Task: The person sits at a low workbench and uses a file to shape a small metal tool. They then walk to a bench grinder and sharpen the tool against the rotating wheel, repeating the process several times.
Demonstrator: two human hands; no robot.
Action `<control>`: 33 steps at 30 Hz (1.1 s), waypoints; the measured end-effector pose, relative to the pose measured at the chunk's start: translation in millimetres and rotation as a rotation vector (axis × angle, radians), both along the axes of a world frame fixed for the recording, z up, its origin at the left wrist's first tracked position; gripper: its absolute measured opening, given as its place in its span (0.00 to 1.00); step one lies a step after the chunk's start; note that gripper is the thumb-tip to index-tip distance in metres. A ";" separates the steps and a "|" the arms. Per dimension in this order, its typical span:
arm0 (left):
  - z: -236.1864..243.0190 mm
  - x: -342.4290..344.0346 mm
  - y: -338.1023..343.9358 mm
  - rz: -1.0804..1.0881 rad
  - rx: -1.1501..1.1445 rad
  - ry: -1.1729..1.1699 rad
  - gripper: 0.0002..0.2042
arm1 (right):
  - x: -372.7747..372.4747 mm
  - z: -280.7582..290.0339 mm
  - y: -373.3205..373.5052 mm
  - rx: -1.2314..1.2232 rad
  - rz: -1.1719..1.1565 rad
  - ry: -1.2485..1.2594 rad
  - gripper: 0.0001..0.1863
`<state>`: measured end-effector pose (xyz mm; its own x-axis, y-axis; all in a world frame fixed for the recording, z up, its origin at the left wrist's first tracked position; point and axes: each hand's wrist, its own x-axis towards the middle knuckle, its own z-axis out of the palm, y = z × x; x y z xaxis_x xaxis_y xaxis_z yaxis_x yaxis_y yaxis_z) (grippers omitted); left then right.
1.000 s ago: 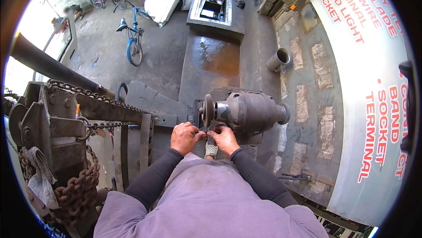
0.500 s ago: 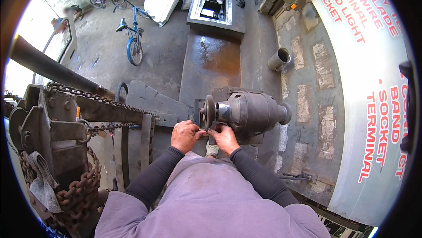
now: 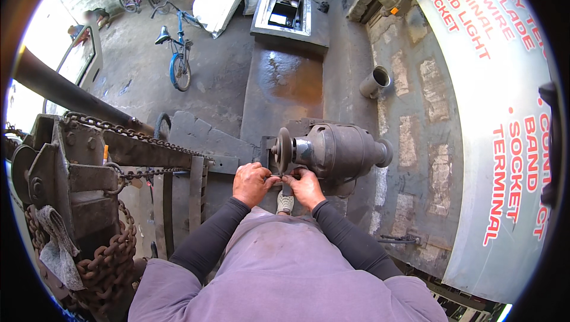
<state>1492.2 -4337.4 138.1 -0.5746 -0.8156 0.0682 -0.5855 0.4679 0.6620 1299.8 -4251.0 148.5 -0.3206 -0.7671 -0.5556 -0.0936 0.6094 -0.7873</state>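
A bench grinder with a rounded grey motor body stands in front of me, its round grinding wheel on the left end. Just at the near edge of that wheel, my left hand and my right hand meet from either side. Thumbs and fingertips of both are pinched on a small thin piece, light in colour, too small to name. Most of it is hidden by my fingers. Whether it touches the wheel I cannot tell.
At left stands a heavy metal frame with rusty chains and a grey rag. Farther off are a blue bicycle, a basin-like metal box and a person. A metal cylinder and a printed banner are at right.
Both hands stay pinched at the wheel's near edge, with only a very slight shift. The view has moved a little.
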 end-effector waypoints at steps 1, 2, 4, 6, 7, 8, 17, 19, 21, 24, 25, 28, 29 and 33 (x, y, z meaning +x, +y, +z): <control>1.6 0.5 1.0 0.003 -0.023 0.007 0.15 | 1.2 11.7 -1.2 -0.004 -0.021 -0.056 0.15; 1.4 2.3 2.6 -0.014 -0.062 0.033 0.14 | 1.2 18.2 -1.5 -0.008 -0.041 -0.112 0.14; 0.3 8.6 8.0 -0.048 -0.139 0.084 0.13 | -1.8 18.9 4.5 0.013 0.000 -0.118 0.13; -5.4 9.0 14.0 -0.034 -0.135 0.090 0.13 | -2.2 14.8 10.1 0.010 0.026 -0.118 0.13; -6.5 8.1 15.8 -0.029 -0.131 0.094 0.13 | -2.5 10.1 11.9 -0.001 0.031 -0.113 0.13; -7.6 7.4 16.9 -0.032 -0.134 0.105 0.13 | -3.3 6.0 13.9 -0.012 0.035 -0.108 0.12; -11.8 5.8 26.5 0.035 0.048 0.059 0.13 | -2.8 5.8 9.6 0.028 0.040 -0.114 0.13; -11.2 5.7 25.4 0.051 0.116 0.025 0.14 | -0.1 5.7 6.6 0.005 0.030 -0.082 0.13; -11.0 4.6 21.6 0.036 0.101 0.009 0.14 | 1.7 5.4 5.6 -0.006 0.014 -0.069 0.14; -10.9 1.6 11.5 0.010 0.086 0.006 0.14 | 2.2 4.3 4.5 -0.013 -0.019 -0.063 0.14; -9.9 0.1 7.6 0.000 0.081 0.008 0.14 | 2.2 4.3 3.8 -0.020 -0.030 -0.055 0.15; -6.6 -1.6 -0.2 -0.052 0.083 -0.030 0.14 | 4.6 3.5 4.2 -0.043 -0.051 -0.013 0.16; -6.6 -1.0 -0.2 -0.051 0.083 -0.030 0.14 | 5.5 3.4 4.5 -0.052 -0.056 0.003 0.17; -6.4 1.1 0.4 -0.038 0.082 -0.018 0.14 | 7.5 6.2 2.6 -0.041 -0.038 0.034 0.17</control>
